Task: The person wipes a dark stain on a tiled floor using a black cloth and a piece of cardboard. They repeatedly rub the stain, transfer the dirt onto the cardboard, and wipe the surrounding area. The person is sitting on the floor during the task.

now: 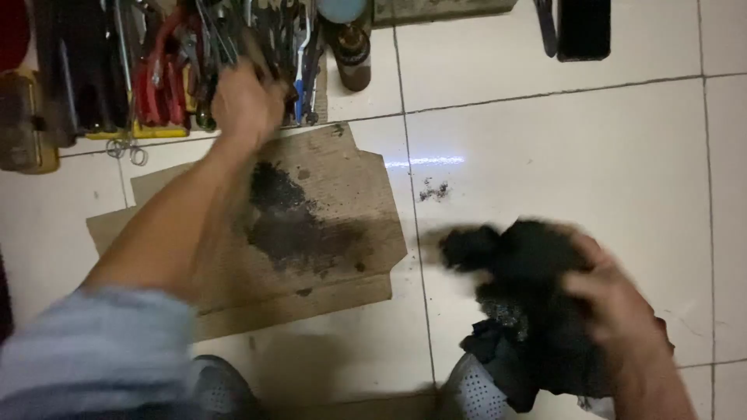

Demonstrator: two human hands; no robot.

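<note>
Hands work well apart over a pale tiled floor [560,140]. The left hand [245,105] reaches forward into a heap of hand tools [194,54] at the top of the view, its fingers buried among pliers with red grips and metal spanners; whether it has closed on any tool cannot be told. The right hand [615,299], blurred, lies pressed on a black greasy rag [529,303] at the lower right, fingers curled over the bunched cloth. Between the two arms lies a flattened sheet of brown cardboard [334,194], stained at its middle with a dark oily patch [284,218]. A few black specks [434,190] dot the tile just beside the cardboard. A dark bottle [354,54] stands right of the tools. Two grey perforated shoes [475,389] show at the bottom edge, the rag touching the right one.
</note>
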